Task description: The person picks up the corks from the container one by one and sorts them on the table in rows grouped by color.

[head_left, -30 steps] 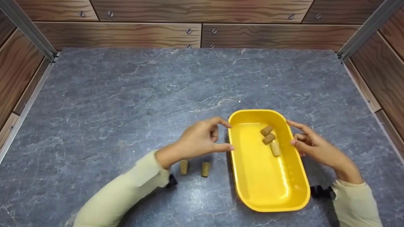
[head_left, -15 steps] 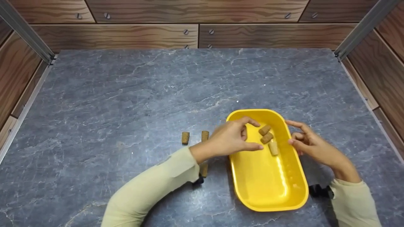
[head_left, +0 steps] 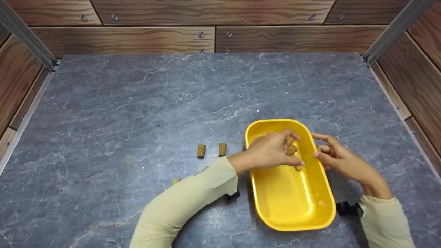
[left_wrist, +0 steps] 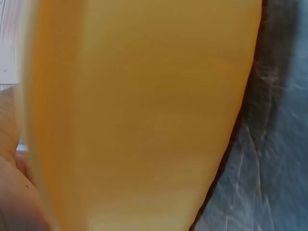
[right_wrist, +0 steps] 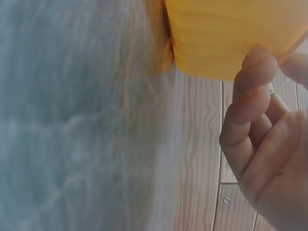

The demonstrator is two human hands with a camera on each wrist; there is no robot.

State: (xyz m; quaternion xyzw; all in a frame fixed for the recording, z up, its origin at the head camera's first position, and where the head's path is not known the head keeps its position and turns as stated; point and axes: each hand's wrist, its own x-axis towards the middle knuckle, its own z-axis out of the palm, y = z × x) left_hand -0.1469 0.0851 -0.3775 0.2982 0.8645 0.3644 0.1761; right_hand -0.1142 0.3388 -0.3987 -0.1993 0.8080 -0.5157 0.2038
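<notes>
A yellow plastic tub [head_left: 287, 220] stands right of centre on the table. My left hand [head_left: 272, 150] reaches over its left rim, thumb and forefinger spread apart beside the brown corks [head_left: 292, 150] inside. A paler cork [head_left: 299, 167] lies by the thumb tip, partly covered. At the tub's right rim, my right hand [head_left: 344, 158] holds the edge, thumb at the rim and other fingers bent against the outer wall. The right wrist view shows these fingers [right_wrist: 250, 96] at the wall. The tub's outer wall [left_wrist: 154, 115] fills most of the left wrist view.
Left of the tub, two brown corks, a left one [head_left: 201, 151] and a right one [head_left: 222, 150], stand on the marbled table [head_left: 155, 96]. Another cork [head_left: 176, 181] is mostly hidden by the left sleeve [head_left: 193, 196]. Wood-patterned panels [head_left: 124, 39] border the table.
My left hand has moved right, from the tub's left rim to over the corks inside it. Its sleeve has uncovered two corks on the table. The right hand stays at the rim.
</notes>
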